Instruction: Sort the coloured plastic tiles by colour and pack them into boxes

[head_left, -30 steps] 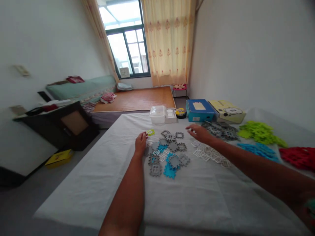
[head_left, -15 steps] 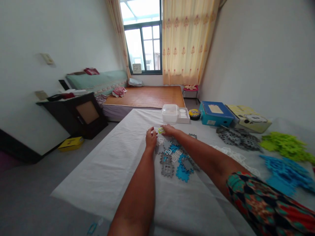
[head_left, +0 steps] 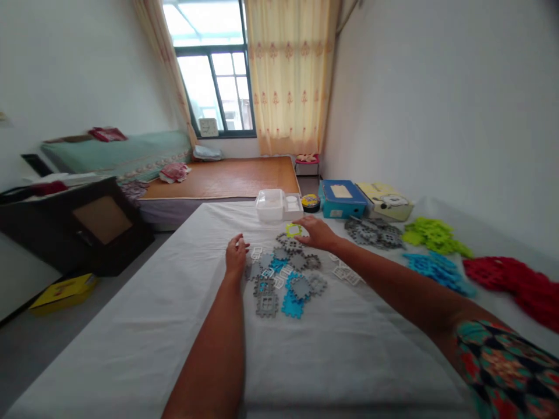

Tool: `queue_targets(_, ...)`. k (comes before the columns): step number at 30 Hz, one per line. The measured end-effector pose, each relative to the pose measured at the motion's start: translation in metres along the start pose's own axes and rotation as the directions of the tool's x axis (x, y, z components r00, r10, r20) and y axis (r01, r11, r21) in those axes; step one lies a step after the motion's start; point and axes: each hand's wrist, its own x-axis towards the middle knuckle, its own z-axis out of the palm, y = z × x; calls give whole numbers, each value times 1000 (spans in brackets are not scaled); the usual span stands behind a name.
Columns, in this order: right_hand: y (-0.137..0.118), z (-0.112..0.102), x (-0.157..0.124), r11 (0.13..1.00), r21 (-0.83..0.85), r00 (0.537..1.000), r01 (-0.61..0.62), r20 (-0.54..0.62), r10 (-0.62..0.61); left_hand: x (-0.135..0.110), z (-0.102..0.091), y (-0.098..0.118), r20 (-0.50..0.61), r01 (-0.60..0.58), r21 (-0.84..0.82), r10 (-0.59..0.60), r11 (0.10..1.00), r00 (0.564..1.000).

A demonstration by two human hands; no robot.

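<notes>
- Right hand now pinches green frame at far edge of grey pieces
- Left hand no longer has it: looks empty, fingers loosely parted, beside the pieces
- Handover apparently done, left free

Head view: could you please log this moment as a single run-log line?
right hand: holding green piece | left hand: loosely open, beside gray pieces | blue pieces: among gray ones

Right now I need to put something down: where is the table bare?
The cloth is bare left of the left hand and on the near side of the gray pieces. Crowded: around those pieces, and at right from the blue box to the red pile.
</notes>
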Motion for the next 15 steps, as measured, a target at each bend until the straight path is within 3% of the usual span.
queue_targets(4,60,-35,-72,971,-24,970,-238,-57,237,3,-3,-1,32,-20,72,17,997,999)
queue_targets(7,120,-71,-129,873,-132,882,-469,-124,455,3,-5,1,68,-25,148,15,989,998)
queue_targets(9,161,-97,-165,741,-207,768,-639,-223,600,3,-6,3,75,-19,183,5,983,997)
queue_targets(12,212,-131,-208,469,-232,524,-852,-369,768,3,-8,4,82,-15,211,-3,977,997)
queue_targets(14,237,-145,-227,323,-218,386,-921,-397,832,3,-9,4,91,-20,233,-1,972,996)
queue_targets(15,246,-150,-234,275,-213,339,-937,-386,858,4,-9,4,93,-25,244,2,969,996)
